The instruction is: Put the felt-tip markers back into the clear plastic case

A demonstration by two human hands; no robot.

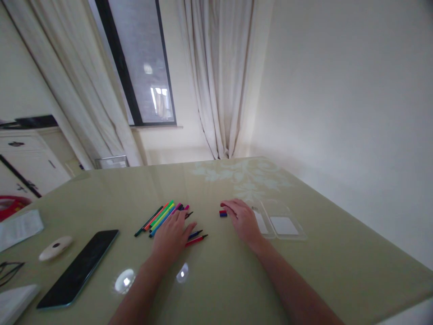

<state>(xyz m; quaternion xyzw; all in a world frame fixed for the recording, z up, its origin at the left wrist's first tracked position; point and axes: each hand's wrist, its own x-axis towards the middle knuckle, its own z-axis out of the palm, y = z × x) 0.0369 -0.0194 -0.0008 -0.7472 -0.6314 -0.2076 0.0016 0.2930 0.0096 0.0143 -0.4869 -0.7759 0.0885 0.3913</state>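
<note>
My left hand rests low over the table, palm down, with its thumb spread from the fingers. Its fingertips reach a row of coloured felt-tip pens. A dark uncapped pen tip pokes out between fingers and thumb; the rest is hidden. Beside the thumb lie an uncapped blue pen and a red one, partly covered by the hand. My right hand has its fingers bent together beside small red and blue pen caps. Whatever its fingertips hold is hidden.
An open clear plastic case with white cards lies right of my right hand. At left are a dark phone, a white oval object, a folded white cloth or paper and a white box-like item. A wall borders the right.
</note>
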